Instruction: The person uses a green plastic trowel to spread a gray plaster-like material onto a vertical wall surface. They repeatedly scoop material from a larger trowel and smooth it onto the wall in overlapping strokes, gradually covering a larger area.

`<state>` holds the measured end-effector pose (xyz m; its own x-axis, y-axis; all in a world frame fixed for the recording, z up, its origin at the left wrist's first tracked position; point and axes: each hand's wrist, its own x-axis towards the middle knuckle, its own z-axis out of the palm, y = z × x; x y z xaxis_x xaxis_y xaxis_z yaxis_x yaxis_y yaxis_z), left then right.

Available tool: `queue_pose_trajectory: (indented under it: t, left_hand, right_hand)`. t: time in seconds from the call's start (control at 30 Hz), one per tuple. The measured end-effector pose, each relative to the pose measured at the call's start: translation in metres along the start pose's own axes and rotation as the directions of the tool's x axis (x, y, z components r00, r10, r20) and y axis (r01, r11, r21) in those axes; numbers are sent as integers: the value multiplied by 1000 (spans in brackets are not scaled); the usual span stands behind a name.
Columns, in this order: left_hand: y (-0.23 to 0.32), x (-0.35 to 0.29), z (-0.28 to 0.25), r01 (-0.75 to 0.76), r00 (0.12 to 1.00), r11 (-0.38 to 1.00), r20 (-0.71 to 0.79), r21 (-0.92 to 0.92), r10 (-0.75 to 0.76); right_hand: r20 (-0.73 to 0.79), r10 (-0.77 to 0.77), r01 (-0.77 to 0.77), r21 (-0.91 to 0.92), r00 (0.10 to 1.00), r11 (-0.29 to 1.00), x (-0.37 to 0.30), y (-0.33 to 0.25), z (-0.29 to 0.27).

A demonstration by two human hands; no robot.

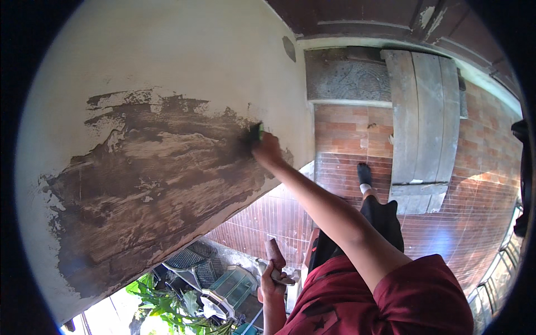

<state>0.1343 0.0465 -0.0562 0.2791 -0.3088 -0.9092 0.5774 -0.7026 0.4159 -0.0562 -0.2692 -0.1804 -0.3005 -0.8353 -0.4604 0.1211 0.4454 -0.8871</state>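
Observation:
My right hand (267,149) reaches up to the pale wall (184,50), closed around a dark tool with a green edge (256,134). The tool is blurred, and its exact kind does not show. It is at the right end of a large brown, streaky patch (162,167) with ragged edges on the wall. Low in the view, my left hand (272,283) is closed on the handle of a small trowel (274,252). Its flat blade points up and looks smeared with brown. The trowel is apart from the wall.
Wooden planks (419,123) lean or lie across the tiled floor (480,167) on the right. My foot (364,174) is on the tiles. A dark panelled door (363,14) is at the top. Beyond the wall's lower edge are green plants (167,304) and a roof (192,257).

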Motion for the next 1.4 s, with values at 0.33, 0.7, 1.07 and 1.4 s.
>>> queue_pose_trajectory:
  t: [0.33, 0.7, 1.07, 1.4]
  left_hand:
    - [-11, -1, 72, -95, 974, 991, 217, 98, 72]
    - [-13, -10, 68, -4, 999, 1000, -33, 15, 4]
    - [-65, -22, 20, 65, 970, 997, -231, -44, -73]
    - [-56, 2, 28, 25, 996, 997, -89, 78, -18]
  right_hand:
    - [122, -506, 457, 289, 854, 841, -144, -195, -32]
    - [37, -282, 283, -3, 959, 959, -71, -49, -91]
    - [-141, -622, 616, -91, 770, 783, -8, 74, 18]
    - [350, -678, 743, -86, 647, 664, -98, 153, -46]
